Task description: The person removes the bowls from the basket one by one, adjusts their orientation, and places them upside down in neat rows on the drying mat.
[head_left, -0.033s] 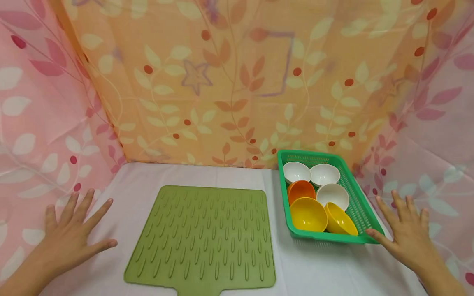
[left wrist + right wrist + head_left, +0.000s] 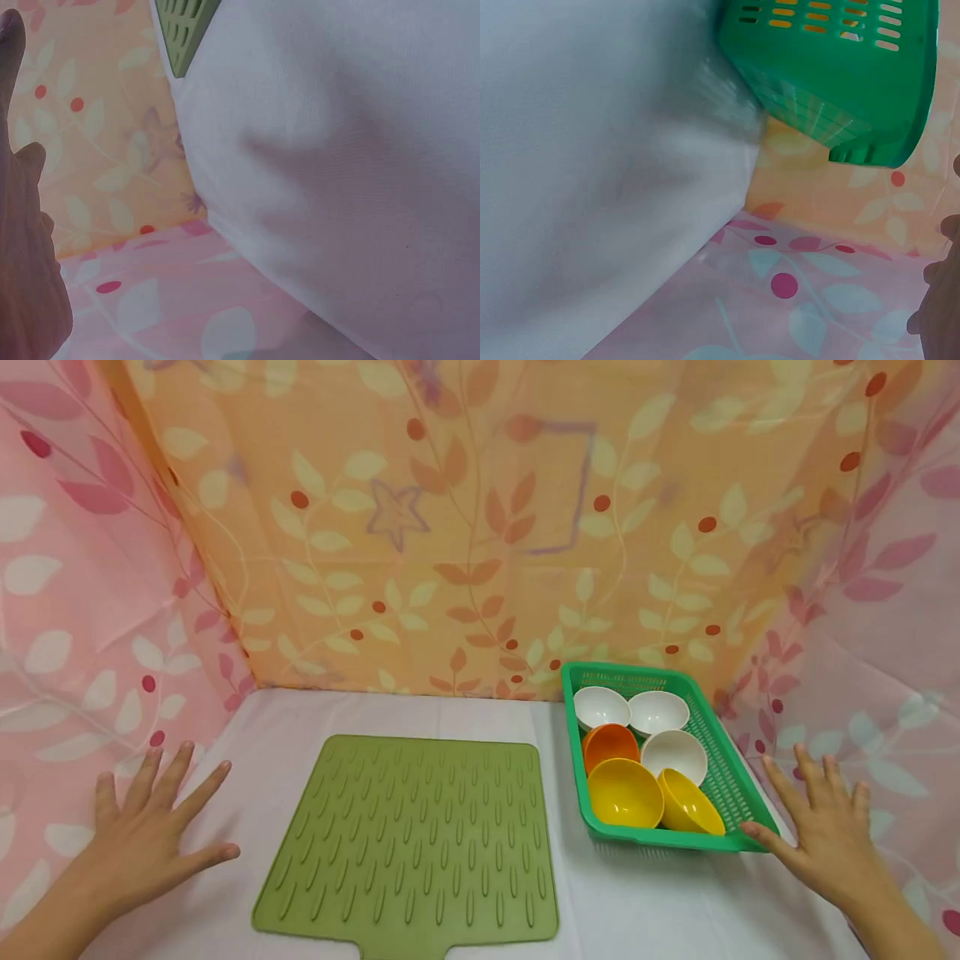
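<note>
My left hand point(image 2: 146, 839) is spread with straight fingers to the left of a green silicone mat point(image 2: 412, 835), apart from it and holding nothing. Fingers spread as well, my right hand point(image 2: 828, 839) is at the right of a green plastic basket point(image 2: 600, 835), its thumb overlapping the near right corner in the head view. Inside the basket are several small bowls: white ones point(image 2: 658, 713), an orange one point(image 2: 611, 747) and two yellow ones point(image 2: 625, 793), one of them tilted on its side. The right wrist view shows the basket's slotted wall point(image 2: 825, 67).
A white cloth point(image 2: 420, 714) covers the table. Orange leaf-patterned fabric point(image 2: 465, 568) hangs behind it, with pink fabric walls at the left point(image 2: 97, 610) and right point(image 2: 885, 635). The mat's tab point(image 2: 401, 950) points toward the near edge.
</note>
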Demonstrator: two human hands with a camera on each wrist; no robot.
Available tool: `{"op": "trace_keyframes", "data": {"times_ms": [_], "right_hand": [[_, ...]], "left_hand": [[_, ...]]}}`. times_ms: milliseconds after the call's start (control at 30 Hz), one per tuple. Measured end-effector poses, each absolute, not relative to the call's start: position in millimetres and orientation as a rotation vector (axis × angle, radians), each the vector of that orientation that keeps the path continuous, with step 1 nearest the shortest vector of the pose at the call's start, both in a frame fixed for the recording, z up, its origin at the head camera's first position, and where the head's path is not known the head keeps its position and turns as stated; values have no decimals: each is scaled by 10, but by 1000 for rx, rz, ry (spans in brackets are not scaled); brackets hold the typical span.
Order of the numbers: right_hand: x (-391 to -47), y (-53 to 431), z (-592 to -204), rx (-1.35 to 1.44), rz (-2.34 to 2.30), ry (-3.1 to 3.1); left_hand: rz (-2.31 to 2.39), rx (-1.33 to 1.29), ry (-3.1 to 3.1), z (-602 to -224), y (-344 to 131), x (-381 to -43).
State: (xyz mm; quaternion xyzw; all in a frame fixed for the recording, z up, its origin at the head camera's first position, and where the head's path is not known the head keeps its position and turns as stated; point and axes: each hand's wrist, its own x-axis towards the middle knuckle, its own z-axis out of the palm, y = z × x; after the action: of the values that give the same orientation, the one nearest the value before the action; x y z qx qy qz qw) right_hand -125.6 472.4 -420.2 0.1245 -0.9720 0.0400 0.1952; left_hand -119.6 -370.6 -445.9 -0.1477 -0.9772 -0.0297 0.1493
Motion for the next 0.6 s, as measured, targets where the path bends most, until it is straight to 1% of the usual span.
{"op": "trace_keyframes", "data": {"times_ms": [133,600], "right_hand": [[-1239,4712,-4212,350,113,-2728],[-1348,4623,-4020,399,102,-2709]], "left_hand": [[-72,-417,-2831,-4439,-3707,-1187],[-56,-434,-2839,-4442,-3689,-1247]]}}
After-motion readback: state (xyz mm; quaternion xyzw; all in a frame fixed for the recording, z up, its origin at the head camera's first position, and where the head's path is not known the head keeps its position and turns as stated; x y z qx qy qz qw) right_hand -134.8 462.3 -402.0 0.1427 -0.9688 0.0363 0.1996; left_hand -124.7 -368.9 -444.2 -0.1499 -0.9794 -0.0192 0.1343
